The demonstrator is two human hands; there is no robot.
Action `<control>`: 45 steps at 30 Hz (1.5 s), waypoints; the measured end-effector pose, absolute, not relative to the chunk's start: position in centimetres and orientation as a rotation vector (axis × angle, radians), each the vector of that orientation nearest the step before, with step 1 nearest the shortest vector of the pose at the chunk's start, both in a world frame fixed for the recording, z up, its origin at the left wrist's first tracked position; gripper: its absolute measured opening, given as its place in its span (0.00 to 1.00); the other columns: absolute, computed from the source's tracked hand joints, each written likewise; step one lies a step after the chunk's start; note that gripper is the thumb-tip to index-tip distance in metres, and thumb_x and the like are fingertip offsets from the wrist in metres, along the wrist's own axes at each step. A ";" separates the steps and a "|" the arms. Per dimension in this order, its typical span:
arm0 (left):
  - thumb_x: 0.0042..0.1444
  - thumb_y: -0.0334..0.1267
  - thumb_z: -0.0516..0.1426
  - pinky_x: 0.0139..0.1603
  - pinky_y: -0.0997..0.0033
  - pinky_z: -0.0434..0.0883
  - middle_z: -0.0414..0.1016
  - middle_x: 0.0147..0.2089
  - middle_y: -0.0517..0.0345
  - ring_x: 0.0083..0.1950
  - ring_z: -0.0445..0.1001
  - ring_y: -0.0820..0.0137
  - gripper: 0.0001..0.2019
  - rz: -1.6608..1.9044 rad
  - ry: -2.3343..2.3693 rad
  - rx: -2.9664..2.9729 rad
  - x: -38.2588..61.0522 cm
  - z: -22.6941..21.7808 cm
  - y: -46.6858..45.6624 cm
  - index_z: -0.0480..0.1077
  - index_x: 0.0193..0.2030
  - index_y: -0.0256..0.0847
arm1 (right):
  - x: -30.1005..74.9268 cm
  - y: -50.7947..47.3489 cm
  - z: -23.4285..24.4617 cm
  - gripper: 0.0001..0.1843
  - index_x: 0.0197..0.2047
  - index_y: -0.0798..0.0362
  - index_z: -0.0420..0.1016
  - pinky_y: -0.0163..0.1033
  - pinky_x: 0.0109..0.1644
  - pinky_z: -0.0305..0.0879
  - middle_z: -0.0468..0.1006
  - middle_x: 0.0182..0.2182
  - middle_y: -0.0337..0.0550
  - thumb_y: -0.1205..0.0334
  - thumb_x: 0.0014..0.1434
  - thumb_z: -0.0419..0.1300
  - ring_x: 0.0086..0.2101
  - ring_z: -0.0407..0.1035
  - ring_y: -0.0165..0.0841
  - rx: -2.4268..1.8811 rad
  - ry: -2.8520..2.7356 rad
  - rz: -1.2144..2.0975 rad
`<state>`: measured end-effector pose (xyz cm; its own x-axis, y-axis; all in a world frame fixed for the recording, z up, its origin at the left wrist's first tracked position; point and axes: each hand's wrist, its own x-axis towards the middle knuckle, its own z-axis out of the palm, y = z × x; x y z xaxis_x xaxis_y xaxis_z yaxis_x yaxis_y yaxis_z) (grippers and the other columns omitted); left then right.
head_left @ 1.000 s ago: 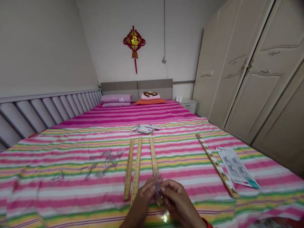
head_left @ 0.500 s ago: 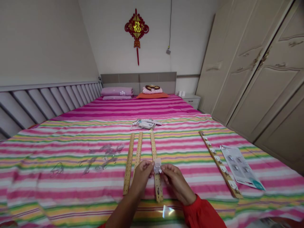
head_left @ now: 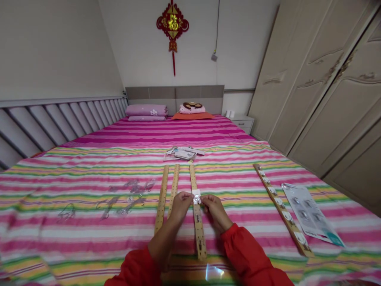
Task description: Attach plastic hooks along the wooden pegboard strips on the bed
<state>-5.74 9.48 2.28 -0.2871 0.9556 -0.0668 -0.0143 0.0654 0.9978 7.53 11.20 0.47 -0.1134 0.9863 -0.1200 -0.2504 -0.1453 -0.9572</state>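
Between my two hands is a small adhesive hook [head_left: 196, 197] with a white square backing, over a perforated wooden strip [head_left: 200, 234]. My left hand [head_left: 180, 207] pinches its left edge, and my right hand [head_left: 213, 209] pinches its right edge. Whether the backing touches the strip, I cannot tell. Nearer me on the same strip, small metal hooks [head_left: 198, 217] show. Two more perforated wooden strips [head_left: 161, 202] lie to the left, one partly covered by my left hand.
Loose clear hooks [head_left: 130, 199] are scattered at left. Far right lies a wooden strip [head_left: 275, 200] bearing several white-backed hooks, beside a blister card [head_left: 309, 214] of hooks. Beyond the strips sits a pile of packaging [head_left: 182, 153]. Striped cloth [head_left: 74, 246] covers the bed.
Both hands have moved farther along the strip with the hook, which now looks flatter over it. A metal hook on the strip below them has come into view. The camera view has shifted slightly.
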 end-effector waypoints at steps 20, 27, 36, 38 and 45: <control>0.39 0.36 0.58 0.29 0.73 0.65 0.68 0.17 0.63 0.23 0.69 0.72 0.04 1.306 1.646 0.993 -5.7 -1.3 11.9 0.68 0.19 0.39 | 6.6 13.5 -4.4 0.10 0.16 0.54 0.67 0.33 0.23 0.51 0.65 0.12 0.31 0.59 0.37 0.63 0.18 0.55 0.25 -1.137 -0.959 1.368; 0.39 0.37 0.57 0.30 0.72 0.65 0.69 0.19 0.61 0.25 0.69 0.71 0.04 1.279 1.704 1.059 -5.7 -1.9 11.9 0.68 0.20 0.39 | 6.6 13.5 -5.0 0.10 0.17 0.54 0.67 0.33 0.24 0.52 0.65 0.13 0.31 0.59 0.37 0.63 0.19 0.56 0.26 -1.155 -0.968 1.344; 0.40 0.36 0.55 0.30 0.73 0.65 0.70 0.21 0.61 0.26 0.70 0.70 0.03 1.243 1.762 1.057 -5.7 -2.9 12.3 0.68 0.22 0.38 | 6.6 13.5 -5.4 0.09 0.17 0.54 0.69 0.34 0.25 0.55 0.67 0.15 0.33 0.59 0.38 0.63 0.20 0.59 0.28 -1.166 -0.986 1.315; 0.40 0.36 0.56 0.29 0.73 0.65 0.70 0.21 0.61 0.26 0.70 0.70 0.03 1.241 1.767 1.043 -5.7 -3.2 12.4 0.67 0.23 0.39 | 6.6 13.6 -5.5 0.09 0.17 0.54 0.69 0.34 0.25 0.55 0.67 0.14 0.33 0.59 0.37 0.64 0.20 0.59 0.28 -1.164 -0.985 1.312; 0.40 0.32 0.56 0.31 0.73 0.65 0.69 0.21 0.61 0.28 0.70 0.70 0.02 1.245 1.770 1.036 -5.7 -3.6 12.7 0.65 0.22 0.40 | 6.7 13.4 -5.1 0.15 0.20 0.53 0.67 0.31 0.19 0.48 0.64 0.12 0.30 0.55 0.35 0.67 0.15 0.54 0.24 -1.130 -0.974 1.350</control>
<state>-5.72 12.75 -3.62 -0.4132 0.9040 -0.1093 0.2026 0.2083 0.9568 6.70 13.37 -5.14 0.0233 0.9947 -0.0997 -0.2191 -0.0922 -0.9713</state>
